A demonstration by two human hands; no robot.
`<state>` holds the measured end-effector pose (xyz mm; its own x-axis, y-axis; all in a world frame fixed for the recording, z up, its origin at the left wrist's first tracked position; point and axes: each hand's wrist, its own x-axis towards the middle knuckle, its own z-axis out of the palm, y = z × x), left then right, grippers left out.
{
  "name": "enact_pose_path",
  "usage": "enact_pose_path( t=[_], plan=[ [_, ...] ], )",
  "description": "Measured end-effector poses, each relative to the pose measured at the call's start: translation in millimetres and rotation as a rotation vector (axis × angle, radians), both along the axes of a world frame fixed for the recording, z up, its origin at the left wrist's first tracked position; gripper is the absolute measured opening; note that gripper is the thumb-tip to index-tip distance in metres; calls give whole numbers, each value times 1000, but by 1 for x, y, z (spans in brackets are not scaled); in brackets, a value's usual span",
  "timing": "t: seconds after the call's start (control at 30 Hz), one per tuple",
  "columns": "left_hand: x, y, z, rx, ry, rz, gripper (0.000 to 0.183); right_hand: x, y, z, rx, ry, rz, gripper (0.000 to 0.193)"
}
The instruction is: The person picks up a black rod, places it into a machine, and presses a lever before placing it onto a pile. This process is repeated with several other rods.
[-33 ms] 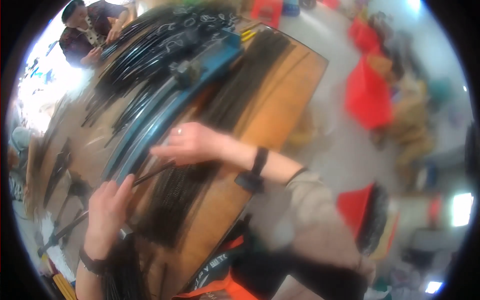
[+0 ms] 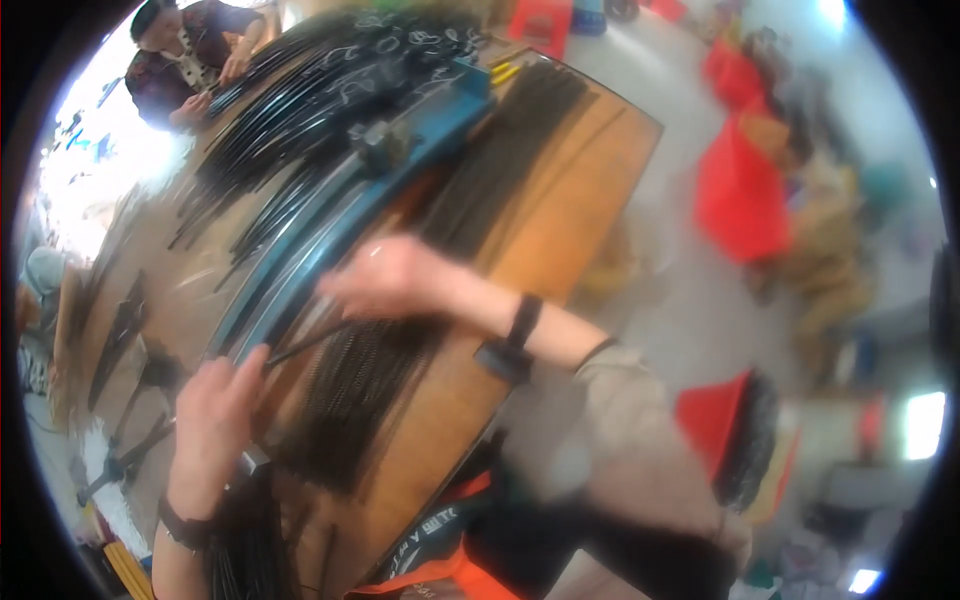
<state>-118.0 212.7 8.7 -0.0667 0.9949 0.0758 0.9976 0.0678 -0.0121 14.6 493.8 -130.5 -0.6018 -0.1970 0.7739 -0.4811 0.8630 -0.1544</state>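
Fingers closed, my left hand (image 2: 213,412) grips a thin dark rod (image 2: 300,345) beside the near end of a long blue metal rail (image 2: 300,265). The rod slants up from it to my right hand (image 2: 385,278). That hand is curled and somewhat blurred, with the rod's upper end hidden under its fingers. Beneath the right wrist and forearm lies a wide bundle of dark thin rods (image 2: 350,410) on the wooden table (image 2: 560,225). A metal clamp-like block (image 2: 378,148) sits on the rail farther up.
Many shiny black strips (image 2: 300,110) are heaped left of the rail. A person (image 2: 185,55) works at the far left. A black tool-like stand (image 2: 130,440) is left of my left hand. Red containers (image 2: 740,190) stand on the floor to the right, another red one (image 2: 712,420) nearer.
My right hand has shifted slightly up and to the right, away from my left hand, and looks more blurred. The left hand stays almost in place on the rod.
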Motion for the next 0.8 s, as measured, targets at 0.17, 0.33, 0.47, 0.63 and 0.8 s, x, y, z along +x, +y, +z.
enact_pose_path(
  t=[0.17,0.33,0.47,0.63,0.8],
  plan=[
    [-12,-23,7,108,83,210,37,-17,-35,1,-256,-278,-461,47],
    [-16,-66,15,183,110,296,40,-9,-57,14,-521,-132,82,37],
    [-6,-93,19,196,84,337,42,-14,-71,6,-501,-166,106,33],
    [7,-102,17,153,9,318,43,-36,-129,40,-448,108,147,33],
    [3,-133,20,199,156,336,42,-31,-114,27,-378,26,56,37]
  ],
)
